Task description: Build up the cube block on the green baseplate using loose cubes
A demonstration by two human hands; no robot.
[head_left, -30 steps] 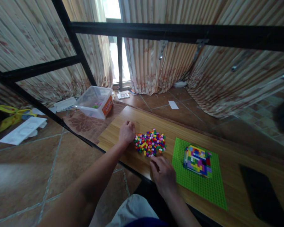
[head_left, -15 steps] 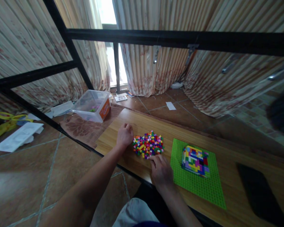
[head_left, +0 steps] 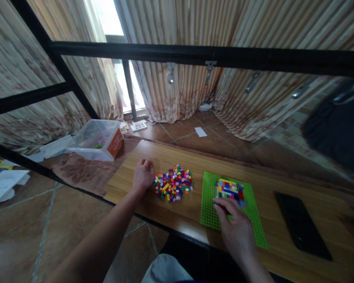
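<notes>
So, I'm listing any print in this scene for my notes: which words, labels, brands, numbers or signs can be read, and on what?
No text can be read for certain.
Orange label on the clear plastic box: pale lettering, too blurred to read.
White card on the floor: dark printed marks, too small to read.

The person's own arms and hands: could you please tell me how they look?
The left hand and right hand wear no gloves. The left forearm and right forearm show no sleeve, watch or bracelet; any rings are too small to tell.
</notes>
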